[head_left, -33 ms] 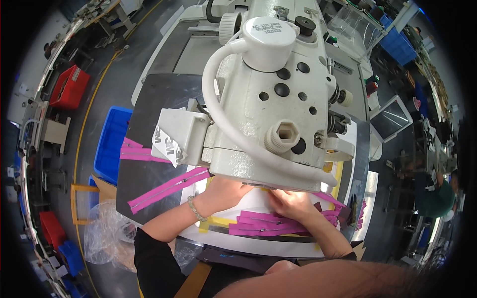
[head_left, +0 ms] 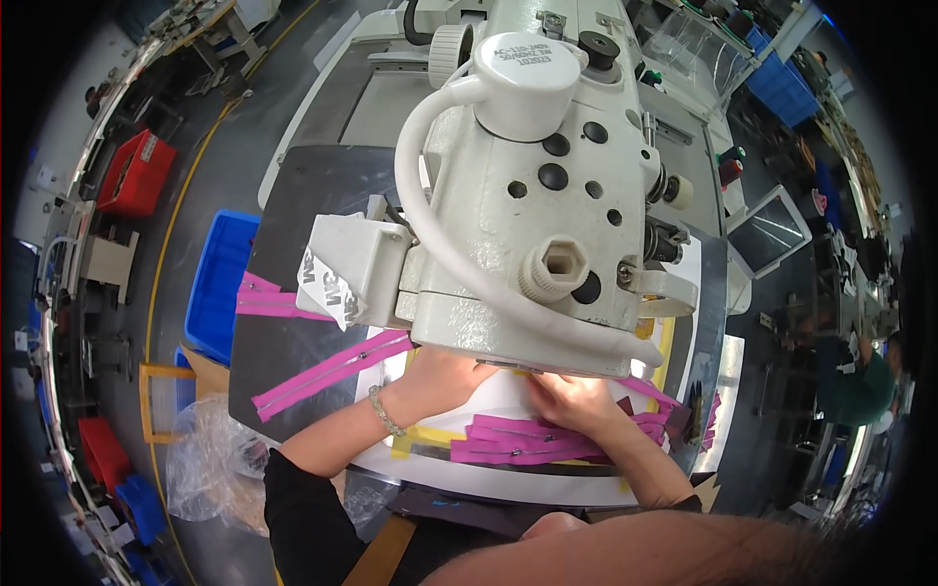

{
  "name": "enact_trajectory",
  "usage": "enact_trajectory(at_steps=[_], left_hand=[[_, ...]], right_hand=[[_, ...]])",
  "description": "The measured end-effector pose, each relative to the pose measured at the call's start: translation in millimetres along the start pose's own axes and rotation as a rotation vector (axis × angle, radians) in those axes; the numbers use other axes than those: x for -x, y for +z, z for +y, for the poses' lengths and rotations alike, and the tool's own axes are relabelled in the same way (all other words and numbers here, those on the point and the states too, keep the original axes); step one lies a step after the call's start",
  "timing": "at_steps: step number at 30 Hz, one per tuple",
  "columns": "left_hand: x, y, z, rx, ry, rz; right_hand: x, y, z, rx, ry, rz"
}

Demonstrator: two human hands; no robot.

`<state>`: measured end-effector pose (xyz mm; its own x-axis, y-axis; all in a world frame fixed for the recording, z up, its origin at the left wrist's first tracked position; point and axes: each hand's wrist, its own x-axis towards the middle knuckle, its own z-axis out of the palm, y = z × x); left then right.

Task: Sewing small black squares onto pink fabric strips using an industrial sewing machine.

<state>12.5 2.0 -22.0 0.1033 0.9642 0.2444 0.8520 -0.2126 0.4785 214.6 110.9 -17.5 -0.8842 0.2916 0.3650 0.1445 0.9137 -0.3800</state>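
My left hand (head_left: 440,383), with a beaded bracelet (head_left: 388,412) at the wrist, reaches under the front of a white sewing machine head (head_left: 528,254). Its fingertips are hidden there. Across from it, my right hand (head_left: 575,400) has its fingers bent in at the machine's lower edge; what they hold, if anything, is hidden. A white sheet (head_left: 489,402) with yellow edging lies between the hands. Beside my left hand, a pink zipper (head_left: 327,376) stretches out to the left. Several overlapping pink zippers (head_left: 518,449) lie below my right hand and forearm.
More pink zipper tape (head_left: 278,302) lies on the dark table plate (head_left: 313,195), left of the machine. A blue bin (head_left: 220,288) and clear plastic wrap (head_left: 210,464) are beyond the table's left edge. A screen (head_left: 769,234) stands at the right.
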Motion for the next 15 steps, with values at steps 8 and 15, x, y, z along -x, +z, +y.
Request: enact_trajectory(at_steps=[8,15], left_hand=[[1,-4,10,-0.327,0.146,0.043],[3,1,1,-0.322,0.119,0.029]], right_hand=[[-5,8,-10,0.048,0.077,0.084],[-17,24,-34,0.209,0.174,0.200]])
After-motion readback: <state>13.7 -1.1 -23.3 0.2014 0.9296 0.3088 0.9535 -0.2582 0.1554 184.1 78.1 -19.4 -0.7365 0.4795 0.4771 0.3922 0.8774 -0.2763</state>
